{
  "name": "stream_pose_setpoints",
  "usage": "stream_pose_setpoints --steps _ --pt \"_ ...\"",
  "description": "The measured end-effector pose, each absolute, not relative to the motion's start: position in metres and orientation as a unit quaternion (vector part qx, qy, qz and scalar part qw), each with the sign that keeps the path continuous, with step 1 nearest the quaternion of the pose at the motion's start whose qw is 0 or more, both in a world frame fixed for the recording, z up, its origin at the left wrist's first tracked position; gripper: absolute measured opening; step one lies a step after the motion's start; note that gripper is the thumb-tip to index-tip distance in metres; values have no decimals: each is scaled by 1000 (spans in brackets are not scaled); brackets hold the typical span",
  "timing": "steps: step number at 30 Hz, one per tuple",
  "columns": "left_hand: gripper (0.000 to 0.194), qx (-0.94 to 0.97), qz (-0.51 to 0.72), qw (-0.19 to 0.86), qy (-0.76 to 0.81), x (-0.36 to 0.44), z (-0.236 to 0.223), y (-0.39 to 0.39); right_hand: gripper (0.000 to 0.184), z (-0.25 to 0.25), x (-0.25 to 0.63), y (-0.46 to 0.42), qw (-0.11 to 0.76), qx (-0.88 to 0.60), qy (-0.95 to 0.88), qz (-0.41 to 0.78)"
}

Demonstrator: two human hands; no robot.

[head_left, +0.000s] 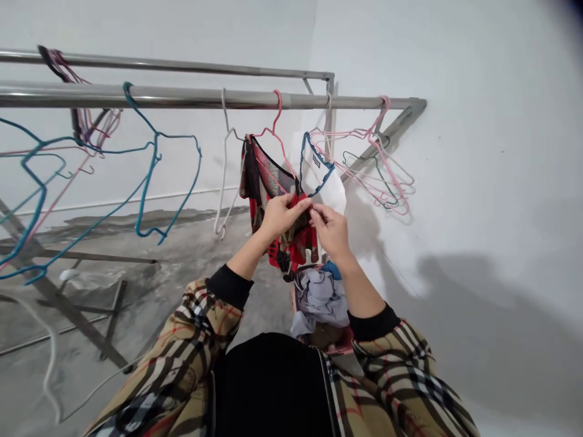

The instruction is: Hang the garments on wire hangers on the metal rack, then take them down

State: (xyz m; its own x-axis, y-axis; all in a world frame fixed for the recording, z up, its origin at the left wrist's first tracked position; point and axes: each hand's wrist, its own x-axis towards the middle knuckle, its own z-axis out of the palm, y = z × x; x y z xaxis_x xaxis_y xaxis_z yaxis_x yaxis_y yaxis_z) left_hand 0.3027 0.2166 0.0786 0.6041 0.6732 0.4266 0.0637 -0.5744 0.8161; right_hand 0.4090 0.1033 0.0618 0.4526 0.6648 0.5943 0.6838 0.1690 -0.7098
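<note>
Red top (298, 250) partly on pink hanger (278, 106), one edge pinched by left hand (279, 215) and right hand (332, 235), close together; white garment (336, 195) hung, grey clothes (321, 297) unhung below.

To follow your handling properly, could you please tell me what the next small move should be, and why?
I would probably ease the red patterned garment gently flat between the left hand and right hand: their fingers meet where it bunches, and it hangs unevenly from the pink hanger.
</note>
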Motion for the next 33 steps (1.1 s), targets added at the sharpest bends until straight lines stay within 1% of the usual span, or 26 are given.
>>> stream_pose_setpoints --steps 2,4,7,9,11,13,15,17,20,22,25,26,27,28,29,30,31,32,33 --pt "50 814 367 398 212 291 83 205 24 60 401 104 578 -635 -512 21" --pt "53 832 368 364 198 280 88 191 20 61 392 103 596 -625 -503 37" --pt "53 878 356 273 166 266 94 170 15 64 380 104 622 -600 -498 80" --pt "51 908 335 206 146 258 96 159 12 66 374 105 645 -571 -481 163" --pt "49 930 304 153 141 252 96 152 17 67 371 105 672 -536 -432 272" --pt "48 944 267 119 149 247 94 148 28 68 370 105 692 -506 -356 372" --pt "47 953 233 107 164 244 89 147 38 67 368 104 702 -479 -295 436" --pt "44 956 202 117 178 242 83 149 38 64 367 103 707 -467 -278 453" --pt "37 952 177 154 197 240 72 152 28 54 366 101 699 -481 -309 430" --pt "37 942 181 197 202 237 65 154 25 45 367 97 688 -506 -336 396" --pt "42 913 214 290 191 231 61 154 27 27 372 81 669 -533 -373 361" --pt "42 902 225 321 180 228 62 153 33 18 373 72 652 -537 -392 365" --pt "43 892 234 349 165 226 63 151 43 9 373 64 626 -543 -412 379" --pt "43 884 241 372 147 224 66 148 53 0 371 55 592 -554 -431 396" --pt "42 877 245 392 128 223 69 145 59 -11 368 46 547 -573 -449 413" --pt "42 871 249 409 110 222 73 141 59 -21 365 38 501 -597 -459 427" --pt "42 866 253 421 92 221 77 136 53 -31 360 32 459 -619 -462 438" --pt "42 863 258 428 74 221 81 132 43 -40 356 26 431 -638 -460 442" --pt "42 862 265 429 53 222 85 128 34 -46 352 21 422 -653 -454 435"
